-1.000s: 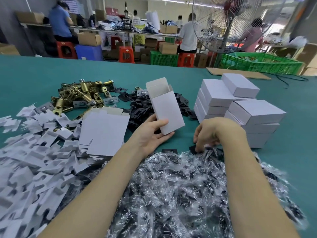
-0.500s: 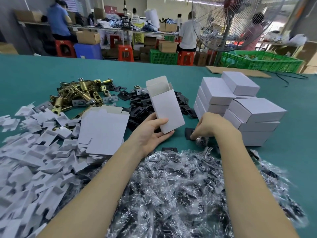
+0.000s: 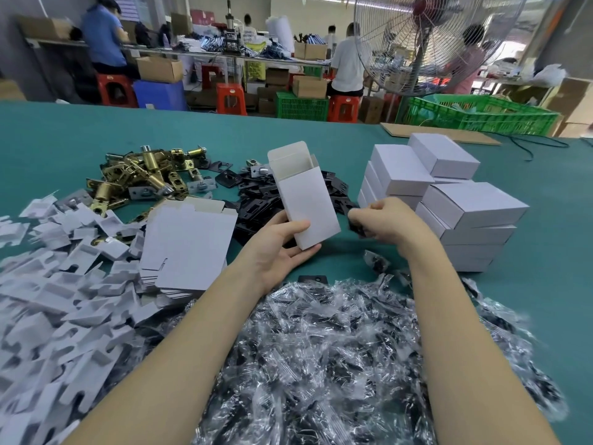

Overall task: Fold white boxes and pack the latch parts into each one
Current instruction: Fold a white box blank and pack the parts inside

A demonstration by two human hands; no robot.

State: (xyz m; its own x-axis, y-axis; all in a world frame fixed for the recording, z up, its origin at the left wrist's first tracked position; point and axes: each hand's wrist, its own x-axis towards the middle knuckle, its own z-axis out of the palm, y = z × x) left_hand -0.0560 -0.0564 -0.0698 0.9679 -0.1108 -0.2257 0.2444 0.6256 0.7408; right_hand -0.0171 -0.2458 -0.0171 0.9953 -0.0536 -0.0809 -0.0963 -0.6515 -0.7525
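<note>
1. Hands: two are in view. The left hand (image 3: pixel 282 242) holds one open white box (image 3: pixel 305 205), thumb curled across the front panel and fingers under the lower end. The right hand (image 3: pixel 385 220) has its fingers curled around a small dark part (image 3: pixel 356 229), just beside the lower right edge of the box.
2. Open white box: one. It is a plain white rectangular carton, tilted with its top leaning away toward the far edge of the table (image 3: pixel 96 136). The top flap stands open and the inside shows white. It is held above the middle of the table.
3. Closed white boxes (image 3: pixel 471 207): a stack toward the right edge of the table. At least seven are visible; the exact count cannot be told, since some are hidden behind others.
4. Flat box blanks (image 3: pixel 189 242): one stack, left of the left hand. The number of sheets cannot be told.
5. Brass latch parts (image 3: pixel 141 178): one pile toward the far left; not countable.
6. Black plates (image 3: pixel 256 194): one pile behind the held box; not countable.
7. White card inserts (image 3: pixel 57 284): one loose heap along the left edge; not countable.
8. Clear plastic bags (image 3: pixel 321 364): one heap at the near edge, under both forearms, with dark contents.
</note>
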